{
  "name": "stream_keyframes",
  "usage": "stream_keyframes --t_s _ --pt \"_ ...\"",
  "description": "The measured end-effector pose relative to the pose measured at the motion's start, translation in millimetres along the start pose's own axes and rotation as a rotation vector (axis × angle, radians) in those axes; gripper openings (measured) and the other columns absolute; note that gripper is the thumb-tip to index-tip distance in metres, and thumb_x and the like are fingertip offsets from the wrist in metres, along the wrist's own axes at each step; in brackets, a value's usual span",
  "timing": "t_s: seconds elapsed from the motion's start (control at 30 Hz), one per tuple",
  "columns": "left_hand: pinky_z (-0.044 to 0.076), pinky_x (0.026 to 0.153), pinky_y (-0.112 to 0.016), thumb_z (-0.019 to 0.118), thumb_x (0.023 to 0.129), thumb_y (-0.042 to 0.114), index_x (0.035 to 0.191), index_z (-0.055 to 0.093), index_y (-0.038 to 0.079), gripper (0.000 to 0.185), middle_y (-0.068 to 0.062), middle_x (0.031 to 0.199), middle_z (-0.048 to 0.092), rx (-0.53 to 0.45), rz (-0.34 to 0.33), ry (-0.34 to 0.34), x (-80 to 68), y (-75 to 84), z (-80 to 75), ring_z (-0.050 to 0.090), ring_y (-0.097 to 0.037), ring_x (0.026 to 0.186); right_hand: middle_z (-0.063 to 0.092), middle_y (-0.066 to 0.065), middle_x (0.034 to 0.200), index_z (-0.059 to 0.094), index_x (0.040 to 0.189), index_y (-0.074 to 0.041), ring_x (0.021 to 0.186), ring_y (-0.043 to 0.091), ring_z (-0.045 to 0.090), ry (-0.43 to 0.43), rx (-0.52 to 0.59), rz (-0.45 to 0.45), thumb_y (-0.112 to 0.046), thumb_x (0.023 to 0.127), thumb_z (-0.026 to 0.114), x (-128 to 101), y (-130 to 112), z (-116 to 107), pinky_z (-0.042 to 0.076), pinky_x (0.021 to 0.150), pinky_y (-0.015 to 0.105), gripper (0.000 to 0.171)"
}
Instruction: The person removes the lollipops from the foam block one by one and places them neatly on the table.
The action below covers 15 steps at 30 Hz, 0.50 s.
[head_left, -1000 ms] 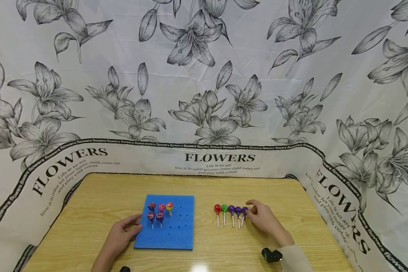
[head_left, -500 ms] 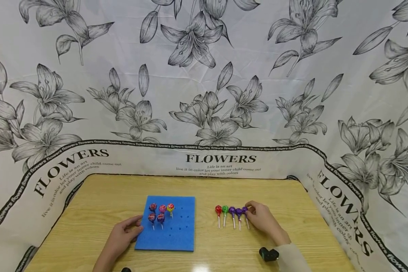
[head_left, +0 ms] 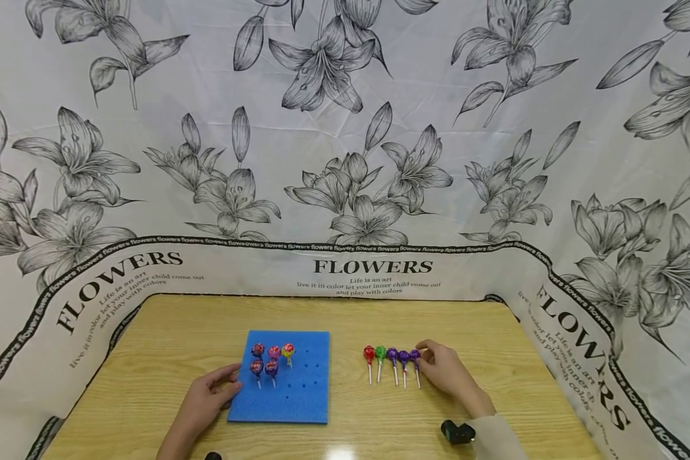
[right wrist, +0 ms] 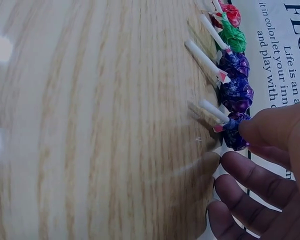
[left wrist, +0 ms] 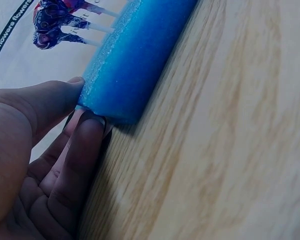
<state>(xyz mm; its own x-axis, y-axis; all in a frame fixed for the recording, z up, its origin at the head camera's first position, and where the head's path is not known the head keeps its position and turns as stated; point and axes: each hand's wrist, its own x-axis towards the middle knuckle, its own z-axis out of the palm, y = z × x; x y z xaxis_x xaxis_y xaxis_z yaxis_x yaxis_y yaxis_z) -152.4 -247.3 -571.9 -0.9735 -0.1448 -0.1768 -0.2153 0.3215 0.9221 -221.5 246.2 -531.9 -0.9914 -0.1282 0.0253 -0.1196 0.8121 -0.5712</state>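
Note:
My left hand (head_left: 202,397) holds the left edge of a blue foam board (head_left: 306,407), thumb on top and fingers against the side, as the left wrist view shows at the board's corner (left wrist: 115,95). Several wrapped lollipops (head_left: 271,368) stand upright in it at the back left. To its right, a row of lollipops lies on the table: one red (head_left: 369,352), one green (head_left: 381,352), then purple ones (head_left: 393,354). My right hand (head_left: 445,368) pinches the head of the rightmost purple lollipop (right wrist: 234,134) between thumb and index finger; its other fingers are spread near the table.
Small holes (head_left: 304,386) dot the board's right and front parts. The light wood table (head_left: 356,418) runs back to a white flower-printed cloth (head_left: 374,275), which also rises on both sides. A black device (head_left: 457,432) sits at my right wrist.
The rightmost purple lollipop has turned in my right hand: its stick slanted to the left before and now lies nearly in line with the others. The left hand stays on the board.

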Motion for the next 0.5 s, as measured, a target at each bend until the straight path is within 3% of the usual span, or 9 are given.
stream_keyframes --t_s 0.17,0.5 --pt "0.057 0.064 -0.027 0.076 0.094 0.014 0.136 0.068 0.008 0.043 -0.009 0.111 0.071 0.003 0.002 -0.001 0.5 0.2 0.3 0.057 -0.014 0.065 0.067 0.004 0.092 0.063 0.129 0.0 0.077 0.013 0.061 -0.011 0.022 0.025 -0.01 0.098 0.068 -1 -1 -3 0.05 0.068 0.033 0.034" --pt "0.057 0.064 -0.027 0.076 0.094 0.014 0.136 0.068 0.007 0.044 -0.009 0.11 0.07 -0.004 0.002 -0.003 0.2 0.2 -0.3 0.057 -0.013 0.065 0.066 0.018 0.12 0.059 0.138 0.001 0.099 0.025 0.066 0.01 0.019 -0.013 -0.016 0.098 0.069 2 -3 -12 0.056 0.082 0.044 0.044"
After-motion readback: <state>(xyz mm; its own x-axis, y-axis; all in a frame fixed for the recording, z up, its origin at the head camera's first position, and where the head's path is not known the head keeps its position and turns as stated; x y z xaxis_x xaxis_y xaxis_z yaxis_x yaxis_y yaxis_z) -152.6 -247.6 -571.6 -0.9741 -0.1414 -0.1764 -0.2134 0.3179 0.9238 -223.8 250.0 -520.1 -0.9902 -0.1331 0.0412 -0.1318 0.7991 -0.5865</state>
